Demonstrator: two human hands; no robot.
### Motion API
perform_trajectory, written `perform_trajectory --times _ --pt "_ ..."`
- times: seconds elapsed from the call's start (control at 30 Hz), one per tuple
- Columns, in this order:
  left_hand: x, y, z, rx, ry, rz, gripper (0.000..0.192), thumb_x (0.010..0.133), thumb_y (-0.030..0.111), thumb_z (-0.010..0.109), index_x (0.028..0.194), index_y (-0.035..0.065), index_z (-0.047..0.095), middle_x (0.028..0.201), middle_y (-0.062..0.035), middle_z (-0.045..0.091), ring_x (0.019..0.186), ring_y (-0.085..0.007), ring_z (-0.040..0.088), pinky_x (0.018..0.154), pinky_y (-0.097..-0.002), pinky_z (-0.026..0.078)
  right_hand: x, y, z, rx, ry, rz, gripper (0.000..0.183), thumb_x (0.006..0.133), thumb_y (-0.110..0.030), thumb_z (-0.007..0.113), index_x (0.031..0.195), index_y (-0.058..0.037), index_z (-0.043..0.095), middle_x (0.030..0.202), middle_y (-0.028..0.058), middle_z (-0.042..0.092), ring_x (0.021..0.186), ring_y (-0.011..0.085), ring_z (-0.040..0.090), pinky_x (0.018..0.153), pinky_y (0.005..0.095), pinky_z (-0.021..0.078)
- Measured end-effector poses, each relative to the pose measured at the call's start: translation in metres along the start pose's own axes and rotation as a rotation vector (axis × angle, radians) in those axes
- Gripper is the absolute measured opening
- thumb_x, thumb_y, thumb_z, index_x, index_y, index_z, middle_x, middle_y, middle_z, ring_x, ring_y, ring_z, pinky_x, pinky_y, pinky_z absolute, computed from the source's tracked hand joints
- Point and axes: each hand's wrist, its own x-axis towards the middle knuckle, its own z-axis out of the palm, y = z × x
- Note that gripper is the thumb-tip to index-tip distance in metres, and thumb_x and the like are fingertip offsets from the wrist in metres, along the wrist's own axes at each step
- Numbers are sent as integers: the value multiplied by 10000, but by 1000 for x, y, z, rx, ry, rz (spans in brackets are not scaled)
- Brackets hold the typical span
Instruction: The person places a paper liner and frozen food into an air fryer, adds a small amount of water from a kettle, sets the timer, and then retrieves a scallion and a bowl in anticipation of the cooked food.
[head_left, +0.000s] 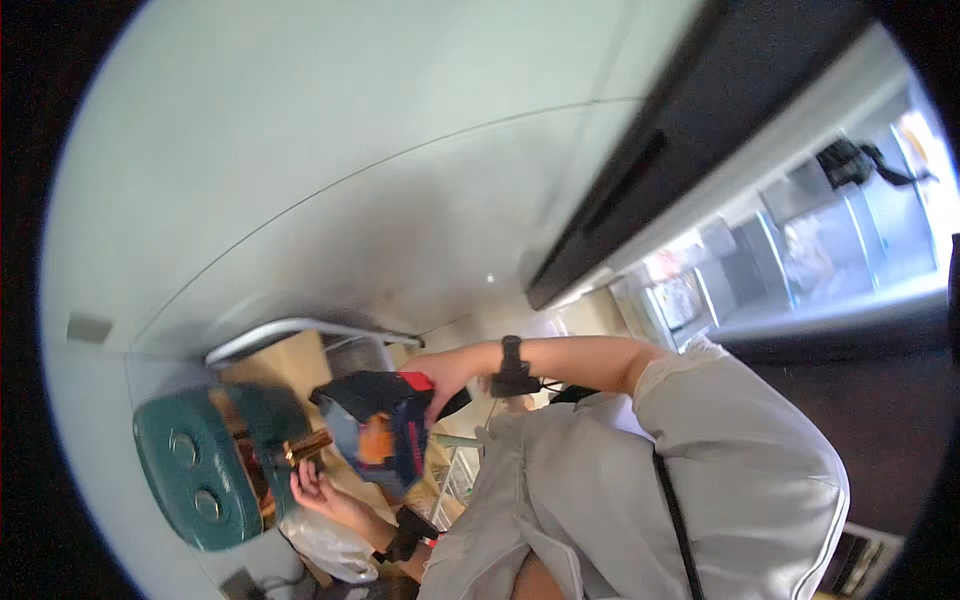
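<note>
My right hand (442, 379) grips the top of a dark printed package (379, 439) with red and orange areas; motion blur hides its details. Below and left of it, my left hand (319, 491) has its fingers curled up against a shiny brown handle-like piece (307, 448). Whether the fingers close on that piece is unclear. The piece sits by a green countertop appliance (199, 472) with two round knobs, perhaps a small oven. A gap between its front and a darker green part (266, 416) shows something reddish brown inside. Both wrists wear black straps.
A white-framed rack (300, 324) holding cardboard (289, 367) stands against the pale wall (360, 202). A clear plastic bag (330, 540) lies below my left wrist. A dark door-like panel (675, 150) slants at the upper right, beside lit shelves with bins (810, 247).
</note>
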Motion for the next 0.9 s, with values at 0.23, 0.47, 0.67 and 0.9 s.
perform_trajectory --times 0.23,0.47,0.67,0.9 --pt "3 -25 26 -4 275 92 323 851 51 498 1156 35 392 1072 -124 501 931 -212 487 843 -323 395 -216 -11 -26 -362 282 229 492 603 -155 791 990 1 532 889 105 628 816 153 548 746 320 445" --pt "-66 -17 96 -173 108 -81 298 812 -16 473 1095 51 406 1001 -72 469 856 -153 463 730 -263 385 -390 -38 5 -229 633 343 447 631 -16 727 1036 -4 537 972 50 618 867 127 539 797 285 452" --pt "-197 -8 163 -182 -289 -93 109 783 -31 489 833 63 513 984 -43 485 846 -138 485 707 -248 409 -533 -32 34 -187 999 339 469 623 -3 713 1057 0 534 980 43 604 883 106 532 810 274 439" --pt "-315 18 184 -124 -641 -72 128 737 -36 471 652 57 495 957 -54 498 834 -153 478 739 -246 384 -634 45 52 -283 1745 356 497 601 -36 715 1062 7 535 902 65 623 810 144 583 731 286 472"
